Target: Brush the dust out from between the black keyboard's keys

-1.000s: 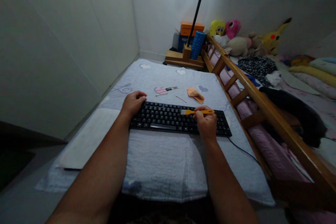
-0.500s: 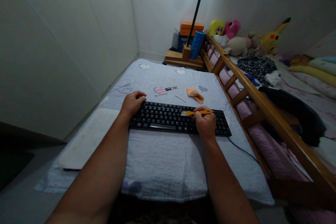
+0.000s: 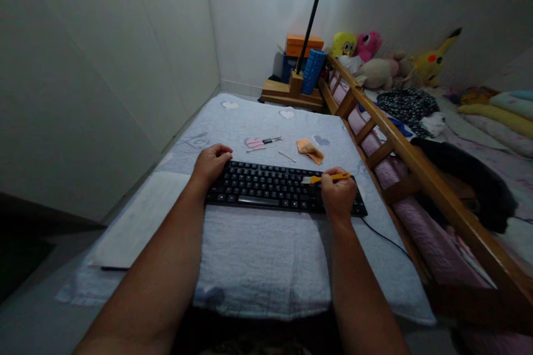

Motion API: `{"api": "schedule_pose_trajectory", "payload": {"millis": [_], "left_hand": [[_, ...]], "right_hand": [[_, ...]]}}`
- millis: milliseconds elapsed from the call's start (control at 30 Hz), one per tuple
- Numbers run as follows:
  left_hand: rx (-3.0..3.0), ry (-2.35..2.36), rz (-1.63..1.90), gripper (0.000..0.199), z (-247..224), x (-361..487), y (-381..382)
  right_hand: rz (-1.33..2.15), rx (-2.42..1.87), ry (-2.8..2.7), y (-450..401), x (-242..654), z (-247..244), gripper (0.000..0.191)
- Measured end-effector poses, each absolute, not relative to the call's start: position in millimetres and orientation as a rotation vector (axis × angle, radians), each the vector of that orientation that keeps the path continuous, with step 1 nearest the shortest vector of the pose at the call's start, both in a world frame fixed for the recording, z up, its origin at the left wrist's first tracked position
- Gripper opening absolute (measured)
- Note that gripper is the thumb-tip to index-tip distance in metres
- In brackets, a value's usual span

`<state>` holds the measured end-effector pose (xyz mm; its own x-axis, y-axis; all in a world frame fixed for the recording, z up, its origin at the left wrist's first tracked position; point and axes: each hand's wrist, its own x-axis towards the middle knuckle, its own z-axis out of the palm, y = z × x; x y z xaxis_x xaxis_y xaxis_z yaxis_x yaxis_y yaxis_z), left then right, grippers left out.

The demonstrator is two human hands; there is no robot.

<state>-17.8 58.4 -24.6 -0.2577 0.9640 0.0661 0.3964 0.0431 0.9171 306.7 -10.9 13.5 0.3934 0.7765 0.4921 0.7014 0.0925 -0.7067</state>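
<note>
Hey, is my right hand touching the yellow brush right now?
Touching: the head view shows your right hand closed around the yellow brush, with both its ends sticking out past the fingers.

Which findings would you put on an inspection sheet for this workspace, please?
Surface: pale blue patterned cloth, somewhat wrinkled.
Job's things: black keyboard flat on it; yellow brush, bristles at the keys.
Clutter: orange cloth, thin white stick and small dark-handled tool beyond the keyboard.
Hands: left hand at the keyboard's left end; right hand grips the brush.
Cables: black cable from the keyboard's right side.
Surroundings: wooden rail at right, plush toys beyond.
</note>
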Motion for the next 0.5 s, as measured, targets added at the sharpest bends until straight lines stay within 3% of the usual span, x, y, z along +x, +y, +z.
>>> {"api": "schedule_pose_trajectory", "payload": {"millis": [267,500], "left_hand": [[1.373,1.739,1.191,0.029,-22,-16,58],[1.391,1.727,1.195,0.028,-21,-16,57]], "right_hand": [[0.058,-1.587,-1.289,-14,307,18,0.013],[0.646,-1.394,-1.299,-16,291,12,0.014]]}}
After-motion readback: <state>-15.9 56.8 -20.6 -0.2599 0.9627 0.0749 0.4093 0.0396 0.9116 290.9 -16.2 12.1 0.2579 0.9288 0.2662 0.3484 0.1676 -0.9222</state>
